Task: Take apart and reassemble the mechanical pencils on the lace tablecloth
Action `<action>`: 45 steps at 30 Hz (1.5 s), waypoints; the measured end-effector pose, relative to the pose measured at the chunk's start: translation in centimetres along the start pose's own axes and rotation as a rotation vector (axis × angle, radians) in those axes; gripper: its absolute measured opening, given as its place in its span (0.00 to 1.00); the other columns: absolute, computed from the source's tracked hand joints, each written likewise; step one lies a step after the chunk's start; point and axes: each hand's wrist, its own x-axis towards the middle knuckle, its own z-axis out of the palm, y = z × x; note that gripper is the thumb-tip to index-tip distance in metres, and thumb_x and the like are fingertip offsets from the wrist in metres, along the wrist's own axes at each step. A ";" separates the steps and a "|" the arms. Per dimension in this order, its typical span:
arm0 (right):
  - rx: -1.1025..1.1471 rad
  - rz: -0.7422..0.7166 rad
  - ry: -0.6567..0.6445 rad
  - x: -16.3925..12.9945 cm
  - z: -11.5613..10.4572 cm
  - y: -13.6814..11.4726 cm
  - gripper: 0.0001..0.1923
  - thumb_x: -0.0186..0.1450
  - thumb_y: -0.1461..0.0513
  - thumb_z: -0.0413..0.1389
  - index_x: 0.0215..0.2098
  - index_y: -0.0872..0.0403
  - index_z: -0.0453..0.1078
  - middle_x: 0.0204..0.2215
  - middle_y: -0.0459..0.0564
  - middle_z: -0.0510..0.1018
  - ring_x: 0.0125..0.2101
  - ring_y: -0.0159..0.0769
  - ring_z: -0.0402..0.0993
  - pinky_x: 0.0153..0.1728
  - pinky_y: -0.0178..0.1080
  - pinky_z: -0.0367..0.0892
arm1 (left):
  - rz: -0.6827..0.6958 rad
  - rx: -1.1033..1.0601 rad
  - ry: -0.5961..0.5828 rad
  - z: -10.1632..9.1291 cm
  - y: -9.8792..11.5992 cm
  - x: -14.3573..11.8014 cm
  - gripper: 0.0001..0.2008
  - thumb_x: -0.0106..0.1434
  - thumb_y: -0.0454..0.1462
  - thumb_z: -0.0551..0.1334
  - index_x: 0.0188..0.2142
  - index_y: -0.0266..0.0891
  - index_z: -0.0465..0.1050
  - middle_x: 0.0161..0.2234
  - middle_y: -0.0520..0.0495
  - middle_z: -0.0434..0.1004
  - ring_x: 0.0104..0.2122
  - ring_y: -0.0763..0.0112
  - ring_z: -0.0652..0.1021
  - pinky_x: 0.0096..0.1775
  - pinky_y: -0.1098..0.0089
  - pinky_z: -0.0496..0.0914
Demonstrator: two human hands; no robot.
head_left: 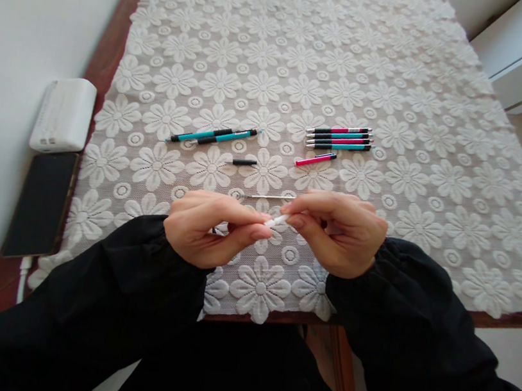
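A small white plastic piece (277, 221) is pinched between both hands above the near part of the lace cloth. My left hand (218, 225) closes thumb and forefinger on its left end. My right hand (336, 229) grips the other end in the same way. Just behind the fingers lies a thin silvery rod (268, 196), its right end hidden by my right hand. Beyond it, a short black pen part (244, 163) rests on the cloth, with a pink pen barrel (316, 159) with a black clip to its right.
Two teal-and-black pens (215, 135) lie at a slant on the left. Several pink and teal pens (339, 138) are lined up side by side on the right. A white power adapter (66, 115) and a dark phone (41, 203) with a white cable (22, 278) sit along the left edge.
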 end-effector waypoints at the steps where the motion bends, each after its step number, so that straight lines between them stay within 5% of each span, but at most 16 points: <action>1: 0.001 0.000 0.005 0.0 0.0 0.0 0.07 0.71 0.59 0.58 0.36 0.52 0.77 0.22 0.42 0.76 0.17 0.25 0.62 0.21 0.32 0.62 | 0.000 -0.003 0.005 0.0 0.0 0.0 0.06 0.61 0.39 0.71 0.37 0.41 0.78 0.22 0.54 0.80 0.20 0.76 0.78 0.22 0.76 0.71; 14: 0.000 -0.009 0.025 0.0 0.1 0.0 0.08 0.71 0.59 0.59 0.36 0.52 0.77 0.21 0.42 0.76 0.17 0.25 0.62 0.20 0.31 0.60 | 0.027 -0.001 0.015 0.0 0.1 0.2 0.08 0.58 0.36 0.73 0.36 0.39 0.78 0.21 0.54 0.79 0.19 0.77 0.77 0.21 0.75 0.68; 23: -0.006 0.014 0.023 0.0 0.0 -0.1 0.07 0.71 0.59 0.59 0.36 0.51 0.77 0.23 0.42 0.77 0.16 0.25 0.61 0.19 0.32 0.61 | 0.017 0.038 0.025 0.2 0.1 0.1 0.07 0.61 0.38 0.71 0.39 0.48 0.79 0.21 0.57 0.77 0.18 0.78 0.75 0.20 0.74 0.68; 45: -0.009 0.006 0.035 -0.1 0.1 0.0 0.07 0.70 0.59 0.59 0.36 0.51 0.77 0.23 0.42 0.77 0.16 0.25 0.61 0.19 0.32 0.62 | 0.051 0.025 0.036 0.2 0.1 0.1 0.09 0.57 0.34 0.73 0.38 0.41 0.79 0.22 0.56 0.78 0.19 0.79 0.77 0.21 0.76 0.68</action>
